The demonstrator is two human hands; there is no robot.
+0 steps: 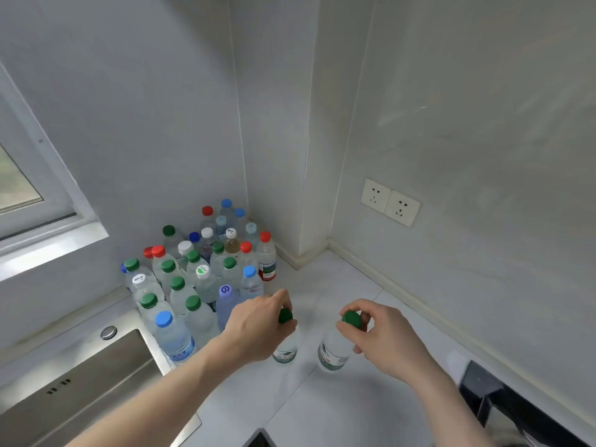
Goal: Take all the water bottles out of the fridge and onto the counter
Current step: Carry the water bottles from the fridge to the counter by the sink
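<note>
Two clear green-capped water bottles stand upright on the white counter (338, 408). My left hand (258, 321) grips the left bottle (285, 348) around its neck and cap. My right hand (380, 333) pinches the cap of the right bottle (333, 353). Behind and to the left, a dense cluster of several water bottles (200, 279) with green, red, blue and white caps fills the counter corner. The fridge is out of view.
A steel sink (80, 382) lies at the lower left, its rim touching the bottle cluster. A window (29, 195) is on the left wall. Two wall sockets (390, 201) sit on the right wall. A dark appliance edge (503, 401) is at the lower right.
</note>
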